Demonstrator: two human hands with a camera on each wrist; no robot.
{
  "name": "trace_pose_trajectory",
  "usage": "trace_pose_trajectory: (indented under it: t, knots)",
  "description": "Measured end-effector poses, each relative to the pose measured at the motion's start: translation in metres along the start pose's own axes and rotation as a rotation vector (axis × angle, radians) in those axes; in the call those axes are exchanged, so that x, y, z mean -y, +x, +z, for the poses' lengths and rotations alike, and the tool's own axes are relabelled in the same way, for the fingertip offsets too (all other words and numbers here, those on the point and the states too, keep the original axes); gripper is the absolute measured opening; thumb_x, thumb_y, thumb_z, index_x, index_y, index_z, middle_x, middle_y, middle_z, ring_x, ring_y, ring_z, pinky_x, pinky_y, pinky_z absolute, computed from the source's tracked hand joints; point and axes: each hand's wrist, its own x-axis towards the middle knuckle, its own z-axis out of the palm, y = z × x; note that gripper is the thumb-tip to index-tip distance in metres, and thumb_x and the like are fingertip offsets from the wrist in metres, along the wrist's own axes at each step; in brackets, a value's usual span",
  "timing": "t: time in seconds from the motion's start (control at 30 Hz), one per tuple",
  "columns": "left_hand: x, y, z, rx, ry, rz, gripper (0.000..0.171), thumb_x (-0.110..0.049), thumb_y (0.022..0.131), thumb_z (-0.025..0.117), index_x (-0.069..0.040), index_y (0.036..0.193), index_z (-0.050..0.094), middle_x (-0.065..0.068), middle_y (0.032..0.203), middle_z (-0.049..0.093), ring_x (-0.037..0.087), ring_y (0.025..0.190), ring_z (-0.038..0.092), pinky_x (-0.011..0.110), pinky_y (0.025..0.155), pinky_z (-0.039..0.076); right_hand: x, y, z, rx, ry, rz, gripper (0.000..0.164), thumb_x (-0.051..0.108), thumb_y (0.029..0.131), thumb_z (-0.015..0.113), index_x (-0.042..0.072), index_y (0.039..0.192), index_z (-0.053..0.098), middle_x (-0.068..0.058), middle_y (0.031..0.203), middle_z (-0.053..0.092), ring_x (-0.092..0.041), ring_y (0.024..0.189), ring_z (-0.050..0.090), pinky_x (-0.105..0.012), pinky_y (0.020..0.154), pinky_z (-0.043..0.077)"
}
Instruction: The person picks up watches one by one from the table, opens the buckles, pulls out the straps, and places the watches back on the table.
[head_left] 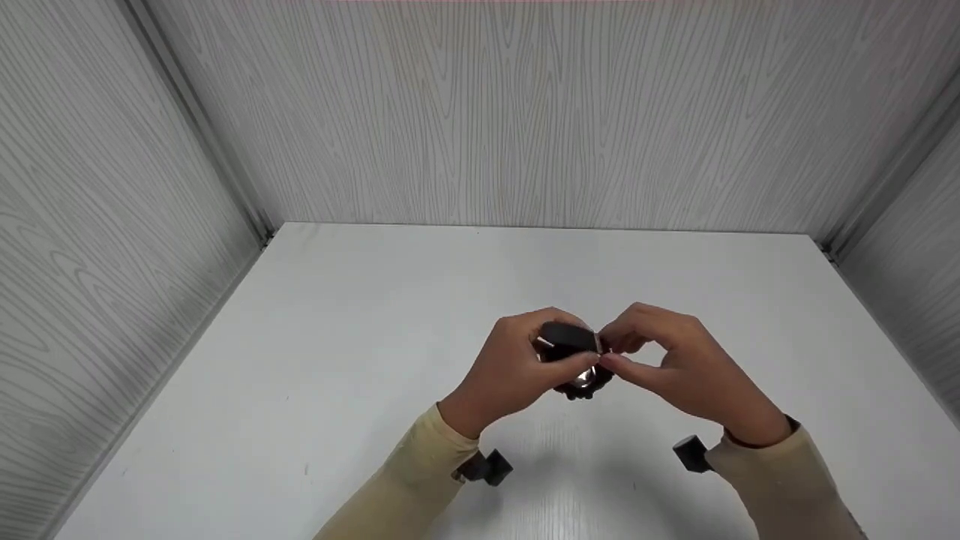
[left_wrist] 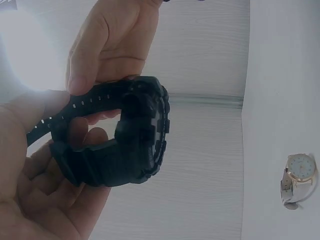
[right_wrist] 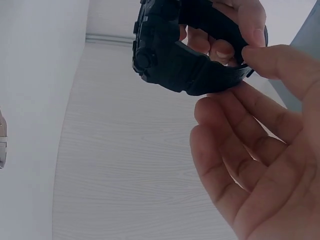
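A black wristwatch [head_left: 570, 336] with a chunky case is held up between both hands, its strap bent into a loop. My left hand [head_left: 514, 367] grips the strap, thumb on one side and fingers curled beneath. Thumb and forefinger of my right hand [head_left: 686, 364] pinch the strap near its overlapping ends, the other fingers loosely bent below. In the left wrist view the watch [left_wrist: 137, 130] shows its case side-on and a row of strap holes. The right wrist view shows the watch [right_wrist: 165, 55] with the strap ends meeting at the fingertips.
A second watch [left_wrist: 301, 167], with a white dial, gold-toned rim and pale strap, lies on the white tabletop [head_left: 337, 300]. Pale wood-grain panels [head_left: 480, 112] enclose the table at the back and both sides. Small black blocks [head_left: 691, 454] jut from the sleeves.
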Motion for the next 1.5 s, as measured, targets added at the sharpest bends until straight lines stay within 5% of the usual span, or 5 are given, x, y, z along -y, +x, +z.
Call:
trace_pose_trajectory:
  t: [0.23, 0.4, 0.57, 1.07, 1.5]
  knots:
    - [-0.0012, -0.0005, -0.0078, 0.035, 0.146, 0.003, 0.020, -0.020, 0.091, 0.081, -0.015, 0.109, 0.074, -0.009, 0.099, 0.072, 0.007, 0.091, 0.067, 0.027, 0.083, 0.057, -0.0012, -0.0001, 0.0012, 0.024, -0.033, -0.005, 0.027, 0.004, 0.087, 0.082, 0.022, 0.105, 0.075, 0.012, 0.097, 0.068, -0.008, 0.085, 0.064, -0.023, 0.077, 0.053]
    - [-0.0039, -0.0008, -0.0101, 0.025, 0.335, 0.028, 0.023, -0.031, 0.088, 0.083, -0.017, 0.106, 0.077, -0.010, 0.100, 0.071, 0.008, 0.092, 0.059, 0.027, 0.079, 0.052, -0.0023, -0.0019, 0.0016, 0.050, -0.051, 0.014, 0.026, 0.005, 0.087, 0.083, 0.022, 0.105, 0.076, 0.012, 0.098, 0.068, -0.008, 0.085, 0.065, -0.019, 0.077, 0.053]
    - [-0.0056, -0.0005, -0.0082, 0.030, 0.413, 0.064, 0.024, -0.035, 0.089, 0.082, -0.018, 0.106, 0.079, -0.008, 0.099, 0.073, 0.006, 0.089, 0.061, 0.024, 0.076, 0.051, -0.0019, -0.0022, 0.0020, 0.049, -0.064, -0.004, 0.025, 0.004, 0.087, 0.083, 0.020, 0.105, 0.076, 0.010, 0.099, 0.069, -0.009, 0.084, 0.066, -0.018, 0.077, 0.053]
    - [-0.0029, -0.0016, -0.0057, -0.021, 0.352, 0.158, 0.020, -0.033, 0.091, 0.081, -0.017, 0.103, 0.077, -0.010, 0.096, 0.071, 0.002, 0.086, 0.063, 0.019, 0.076, 0.052, -0.0027, 0.0008, 0.0003, 0.013, 0.001, -0.064, 0.029, 0.001, 0.084, 0.084, 0.019, 0.105, 0.077, 0.009, 0.098, 0.070, -0.007, 0.085, 0.066, -0.022, 0.075, 0.055]
    - [0.0001, -0.0023, -0.0046, 0.002, 0.285, 0.148, 0.016, -0.022, 0.091, 0.079, -0.015, 0.104, 0.075, -0.010, 0.097, 0.070, 0.005, 0.083, 0.063, 0.019, 0.074, 0.054, -0.0014, -0.0041, -0.0012, 0.052, 0.009, 0.020, 0.025, 0.004, 0.089, 0.081, 0.020, 0.108, 0.075, 0.005, 0.100, 0.068, -0.007, 0.080, 0.063, -0.022, 0.062, 0.058]
